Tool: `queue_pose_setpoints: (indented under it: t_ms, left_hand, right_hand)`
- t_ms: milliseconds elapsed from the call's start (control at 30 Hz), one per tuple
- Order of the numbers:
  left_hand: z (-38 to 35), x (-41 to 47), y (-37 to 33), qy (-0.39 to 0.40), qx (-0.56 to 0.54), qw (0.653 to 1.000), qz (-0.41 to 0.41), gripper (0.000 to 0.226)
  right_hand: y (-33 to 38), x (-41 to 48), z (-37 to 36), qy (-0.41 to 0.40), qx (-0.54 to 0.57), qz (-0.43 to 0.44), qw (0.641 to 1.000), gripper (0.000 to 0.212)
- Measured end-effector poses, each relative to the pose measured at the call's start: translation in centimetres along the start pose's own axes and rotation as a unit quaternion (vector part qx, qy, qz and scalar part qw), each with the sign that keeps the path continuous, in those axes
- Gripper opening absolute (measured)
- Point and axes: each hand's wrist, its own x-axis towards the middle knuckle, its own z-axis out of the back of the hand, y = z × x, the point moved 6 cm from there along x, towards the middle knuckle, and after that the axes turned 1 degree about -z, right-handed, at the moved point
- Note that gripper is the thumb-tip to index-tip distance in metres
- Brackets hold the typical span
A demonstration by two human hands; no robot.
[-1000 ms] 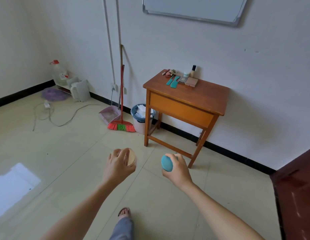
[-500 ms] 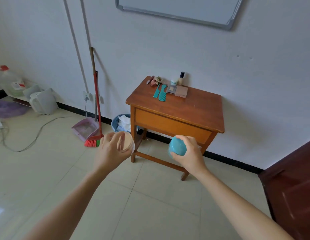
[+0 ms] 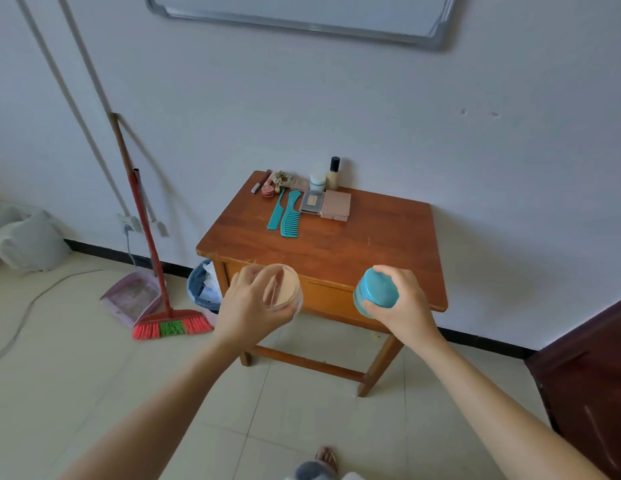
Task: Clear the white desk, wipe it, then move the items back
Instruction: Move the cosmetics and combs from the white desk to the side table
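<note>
Head view: we have closed on the wooden worktop (image 3: 337,247), which now fills mid-frame; our left hand (image 3: 253,306) grips a beige-lidded jar (image 3: 281,289), our right hand (image 3: 402,306) a teal jar (image 3: 375,292). Both jars hover at its 6 o'clock edge, so we judge set-down is next, beside the combs (image 3: 288,216) at 11 o'clock.

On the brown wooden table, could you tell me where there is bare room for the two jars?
The brown wooden table is bare along its front and right, beyond the teal combs and the pinkish flat box. The back-left corner is crowded with small cosmetics.
</note>
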Motion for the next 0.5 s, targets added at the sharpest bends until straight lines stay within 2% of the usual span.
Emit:
queue_pose_setpoints:
  t_ms: [200,500]
  left_hand:
    - [-5.4,7.4,-2.5,0.025,-0.012,1.000,-0.014,0.066]
    - [-14.6,14.1,-0.9,0.159,-0.020,0.987,-0.013,0.070]
  right_hand:
    - [-4.1,6.8,1.5,0.001,0.002,-0.012,1.000,0.056]
    - [-10.2,12.2,0.7,0.002,-0.032,-0.108,0.994,0.061]
